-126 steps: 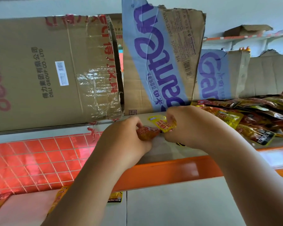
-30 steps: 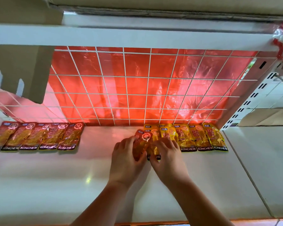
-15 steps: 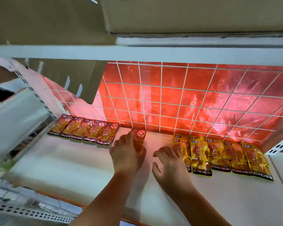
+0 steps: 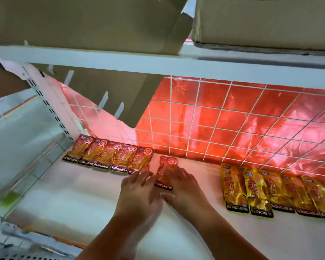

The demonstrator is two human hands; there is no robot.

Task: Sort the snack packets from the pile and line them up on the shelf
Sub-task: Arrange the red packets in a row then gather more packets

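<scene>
Both hands lie low on the white shelf (image 4: 79, 207), either side of a single red packet (image 4: 165, 167) that lies flat, its top end towards the back and its "KONCHEW" strip towards the person. The left hand (image 4: 139, 194) is spread flat, palm down, fingers nearly straight. Its fingertips reach the packet's left edge and come close to the nearest packet of the red row. The right hand (image 4: 185, 190) is also flat and relaxed, its fingers laid over the right half of the packet and its thumb stretched out just below the packet's lower edge. Neither hand curls round anything. They press and touch, no more.

To the left, a row of red packets (image 4: 109, 156) runs along the back of the shelf from the slotted upright (image 4: 51, 107). There are five, side by side and slightly overlapping, and the single packet sits just beside the last one with a narrow gap between. Well apart on the right, a row of yellow packets (image 4: 270, 192) lies the same way, overlapping each other and running out of view at the edge.

Behind the shelf stands a white wire grid (image 4: 199, 117) with shiny red foil (image 4: 238, 126) at its back. Above, an upper shelf (image 4: 120, 61) carries cardboard boxes (image 4: 261, 21).
</scene>
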